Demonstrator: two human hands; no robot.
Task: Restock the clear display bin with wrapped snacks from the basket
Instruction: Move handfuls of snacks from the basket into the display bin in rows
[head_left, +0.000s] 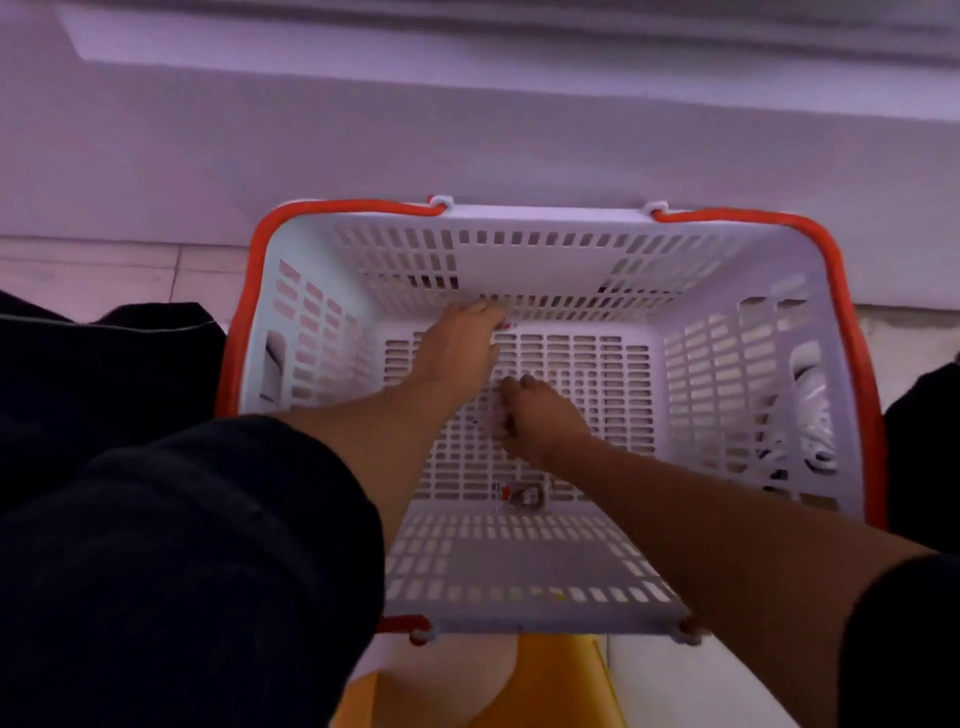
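Both hands down in the nearly empty basket, gathering the last wrapped snacks.

The left hand (460, 345) reaches to the far end of the basket (545, 218) floor, fingers (488, 312) curled on something small with a red edge, too blurred to name. The right hand (540, 415) pinches pale wrappers at mid-floor. One wrapped snack (522, 493) lies loose by the near wall, just behind the right wrist, long axis across the basket; the right hand is nearer to it. The clear display bin is out of sight.
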